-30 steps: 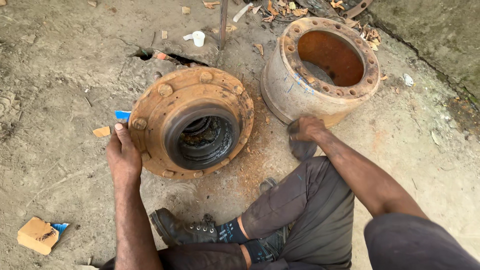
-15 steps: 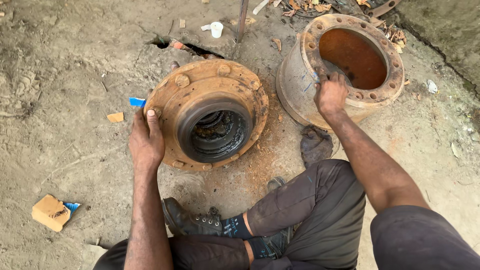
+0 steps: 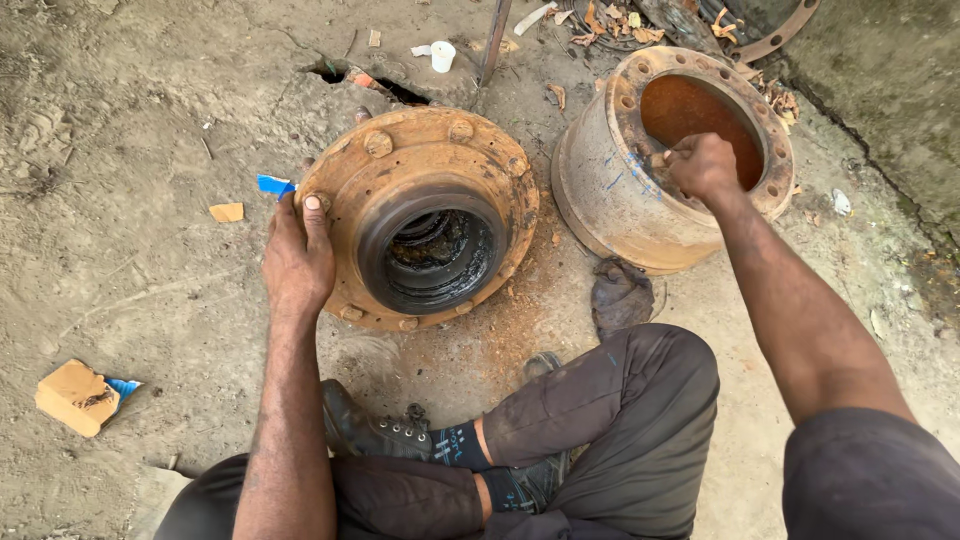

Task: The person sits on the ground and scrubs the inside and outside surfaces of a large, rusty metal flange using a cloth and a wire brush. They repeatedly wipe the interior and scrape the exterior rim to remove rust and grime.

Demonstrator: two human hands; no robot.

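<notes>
The big round rusty metal wheel hub (image 3: 425, 215) lies mid-ground; the left hand (image 3: 298, 255) stays flat on its left rim, gripping nothing. The rusty metal drum (image 3: 672, 160) sits right. The right hand (image 3: 703, 166) has reached up and now grips its near rim.

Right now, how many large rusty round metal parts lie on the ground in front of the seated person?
2. The wheel hub lies centre-left, under the left hand; the brake drum lies upper right, its rim gripped by the right hand.

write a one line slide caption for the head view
Seated on the ground, left hand steadies a rusty wheel hub while right hand grips the brake drum rim.
</notes>
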